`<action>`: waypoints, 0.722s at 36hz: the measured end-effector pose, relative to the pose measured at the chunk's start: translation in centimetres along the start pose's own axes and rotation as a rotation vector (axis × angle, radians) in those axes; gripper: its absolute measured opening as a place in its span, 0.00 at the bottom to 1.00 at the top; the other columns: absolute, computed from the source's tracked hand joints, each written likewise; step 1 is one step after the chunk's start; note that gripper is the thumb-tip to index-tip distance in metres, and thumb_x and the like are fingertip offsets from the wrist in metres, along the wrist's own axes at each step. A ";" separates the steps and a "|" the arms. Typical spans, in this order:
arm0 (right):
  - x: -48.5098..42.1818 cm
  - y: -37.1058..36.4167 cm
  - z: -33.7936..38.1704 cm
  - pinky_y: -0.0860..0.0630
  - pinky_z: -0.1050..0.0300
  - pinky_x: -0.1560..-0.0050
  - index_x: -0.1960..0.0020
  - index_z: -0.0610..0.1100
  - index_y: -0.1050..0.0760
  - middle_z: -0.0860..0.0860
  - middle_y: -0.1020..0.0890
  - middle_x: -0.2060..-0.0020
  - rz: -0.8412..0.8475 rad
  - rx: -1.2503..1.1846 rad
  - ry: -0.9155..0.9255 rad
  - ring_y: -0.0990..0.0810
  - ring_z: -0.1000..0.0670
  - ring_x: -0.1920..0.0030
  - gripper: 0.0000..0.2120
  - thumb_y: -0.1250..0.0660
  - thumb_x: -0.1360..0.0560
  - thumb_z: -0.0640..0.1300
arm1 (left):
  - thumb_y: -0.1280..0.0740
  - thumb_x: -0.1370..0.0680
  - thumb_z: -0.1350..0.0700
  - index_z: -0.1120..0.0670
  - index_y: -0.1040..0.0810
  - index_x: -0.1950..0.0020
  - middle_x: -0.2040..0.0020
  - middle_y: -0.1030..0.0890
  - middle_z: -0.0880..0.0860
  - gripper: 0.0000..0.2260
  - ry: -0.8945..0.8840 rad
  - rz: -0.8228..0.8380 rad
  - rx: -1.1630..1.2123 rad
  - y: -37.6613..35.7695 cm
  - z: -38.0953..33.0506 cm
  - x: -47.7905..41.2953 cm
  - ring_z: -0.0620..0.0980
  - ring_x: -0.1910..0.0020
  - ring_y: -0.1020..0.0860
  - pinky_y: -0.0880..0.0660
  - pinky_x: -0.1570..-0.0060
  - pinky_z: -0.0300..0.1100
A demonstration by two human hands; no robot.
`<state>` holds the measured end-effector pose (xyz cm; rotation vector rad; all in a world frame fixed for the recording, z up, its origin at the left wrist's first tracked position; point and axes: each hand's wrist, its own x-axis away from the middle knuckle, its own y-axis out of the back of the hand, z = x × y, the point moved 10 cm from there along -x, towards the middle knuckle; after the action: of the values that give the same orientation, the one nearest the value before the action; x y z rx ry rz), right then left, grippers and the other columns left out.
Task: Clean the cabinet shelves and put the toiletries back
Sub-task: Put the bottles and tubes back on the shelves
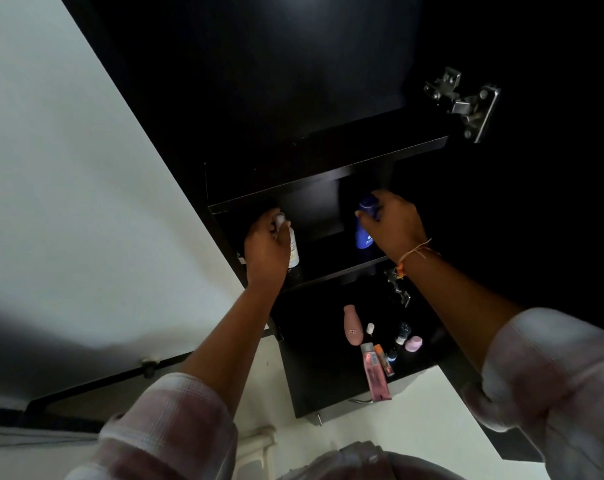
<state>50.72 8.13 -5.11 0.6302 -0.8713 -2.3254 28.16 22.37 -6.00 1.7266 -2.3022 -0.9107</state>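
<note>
A black wall cabinet stands open in front of me, and both my hands reach into its middle shelf point(328, 276). My left hand point(267, 245) grips a white bottle point(293, 249) at the shelf's left end, fingers curled round its top. My right hand point(394, 225) holds a blue bottle point(363, 233) by its cap at the right end. Both bottles stand upright on the shelf. The shelf above point(328, 181) looks bare and dark.
On the bottom shelf lie a pink bottle point(351, 325), a pink tube point(376, 374), an orange stick point(385, 360), a small white dropper bottle point(369, 330), a lilac-capped jar point(414, 342) and other small items. Metal hinges point(465, 100) hold the open door at right. A white wall is on the left.
</note>
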 end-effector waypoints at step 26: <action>0.6 -0.9 -1.5 0.27 0.58 0.50 0.41 0.45 0.25 0.45 0.18 0.47 0.022 -0.069 -0.110 0.19 0.44 0.47 0.19 0.25 0.29 0.49 | 0.30 0.24 0.52 0.56 0.34 0.30 0.33 0.30 0.56 0.25 -0.255 -0.129 -0.216 0.1 -3.3 4.3 0.54 0.33 0.31 0.27 0.37 0.52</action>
<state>50.85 7.60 -6.88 0.4653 -0.8389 -2.3773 28.04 17.24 -4.37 1.7715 -2.1531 -1.4224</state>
